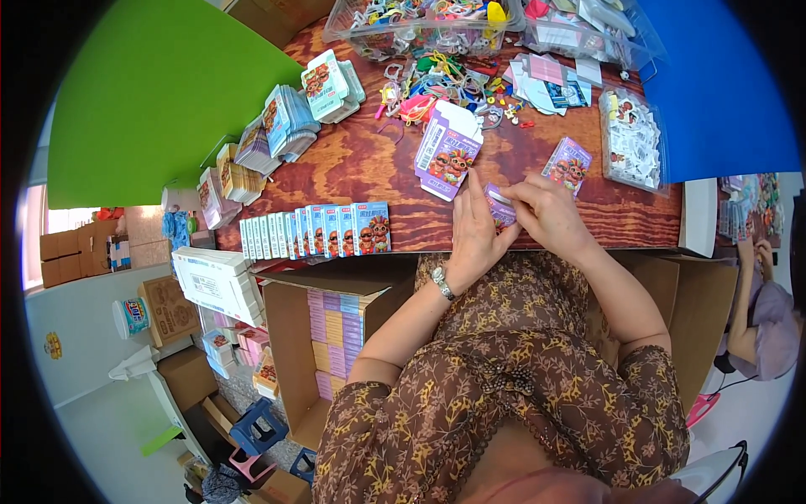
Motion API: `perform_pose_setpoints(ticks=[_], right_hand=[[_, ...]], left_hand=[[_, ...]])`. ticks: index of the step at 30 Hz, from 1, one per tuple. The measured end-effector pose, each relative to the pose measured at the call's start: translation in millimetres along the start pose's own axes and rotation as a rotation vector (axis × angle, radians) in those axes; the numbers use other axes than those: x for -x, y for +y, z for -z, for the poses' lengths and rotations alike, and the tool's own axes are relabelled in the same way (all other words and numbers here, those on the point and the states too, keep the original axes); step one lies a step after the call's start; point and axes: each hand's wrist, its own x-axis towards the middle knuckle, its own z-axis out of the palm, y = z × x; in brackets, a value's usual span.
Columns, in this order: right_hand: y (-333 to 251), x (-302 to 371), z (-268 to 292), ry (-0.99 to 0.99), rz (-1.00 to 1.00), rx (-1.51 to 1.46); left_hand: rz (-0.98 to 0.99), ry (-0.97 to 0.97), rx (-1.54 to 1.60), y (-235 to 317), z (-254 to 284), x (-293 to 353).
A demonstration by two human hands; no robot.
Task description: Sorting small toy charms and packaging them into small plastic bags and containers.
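Purple carton, pinched by left hand and right hand at red-grained table; green panel left, blue panel right.

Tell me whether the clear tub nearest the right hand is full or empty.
Not empty, and looks well filled: white pieces spread nearly wall to wall in the tub. Their depth cannot be told.
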Motion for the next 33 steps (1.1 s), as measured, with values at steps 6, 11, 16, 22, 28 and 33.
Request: perform_pose_setpoints(ticks=[6,11,16,22,28,33], right_hand=[[10,6,-17,0.017,0.020,-0.065],[16,9,-14,-0.067,-0.156,-0.353],[17,19,-31,-0.025,-0.039,-0.241],[11,20,-35,0.031,-0.045,-0.257],[16,24,-43,0.174,0.011,-0.186],[11,2,-22,0.003,-0.220,-0.424]], left_hand=[[0.054,0.010,-0.059,-11,-11,1],[0.050,0.032,0.004,-20,-14,2],[0.033,0.036,0.007,-18,-11,1],[0.071,0.044,0.026,-12,-9,2],[0.064,0.089,0.042,-4,-12,8],[0.069,0.081,0.046,-3,-11,9]])
